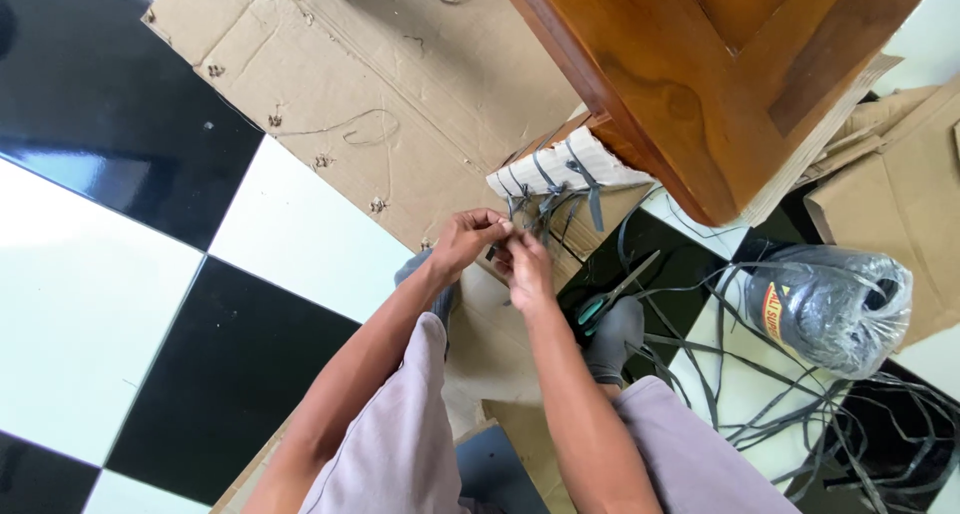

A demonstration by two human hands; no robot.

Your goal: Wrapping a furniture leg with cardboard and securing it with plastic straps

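Floor (110, 274): glossy black and white tiles, spreading left of and below the wooden cabinet
Wooden cabinet (720, 74): brown panelled piece filling the top right, the landmark for all else
Cardboard sheet (380, 94): flattened, lying on the tiles left of the cabinet and running under its lower corner
Roll of black strap (835, 309): wrapped in clear plastic, on the floor below the cabinet's right side, loose strands trailing from it across the tiles
Wrapped leg (565, 169): pale padding around the cabinet's lower-left corner, bound with several dark bands
Left hand (465, 242): just below-left of the wrapped leg, fingers pinched shut on the black strap
Right hand (525, 266): just beside the left one, directly below the wrapped leg, fingers closed on the same strap
Scissors (610, 299): green-handled, lying on a black tile below the cabinet's corner, right of the right hand
Black strap (530, 214): thin strands between both sets of fingertips and the wrapped leg, touching its bands
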